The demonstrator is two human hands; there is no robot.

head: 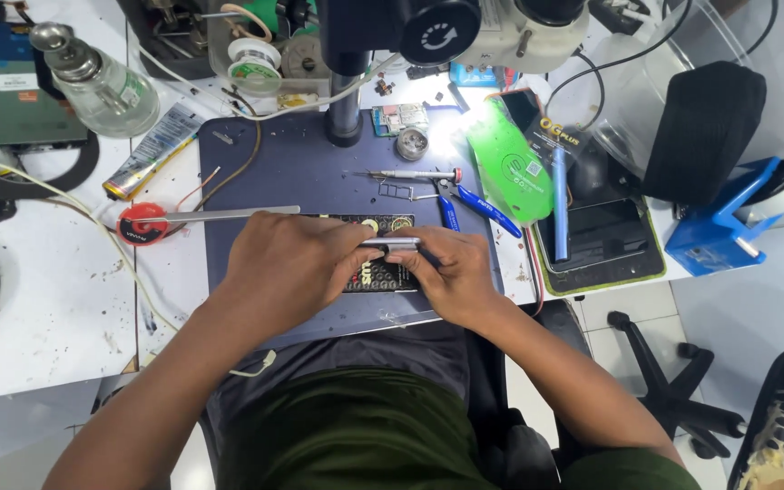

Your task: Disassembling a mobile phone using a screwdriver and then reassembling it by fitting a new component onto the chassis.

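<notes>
Both hands meet over a dark circuit board (383,272) on the blue mat (274,172): left hand (288,263) and right hand (455,272) each pinch one small silver metal piece (390,243). Beyond the fingers lie one blue-handled pliers (469,204), one screwdriver (415,174); a green package (508,168) sits past the right hand.

You are at an electronics repair workshop desk (47,308): microscope (492,27), solder spool (254,62), circuit board (399,118), blue pliers (474,204), tweezers (229,214).
</notes>
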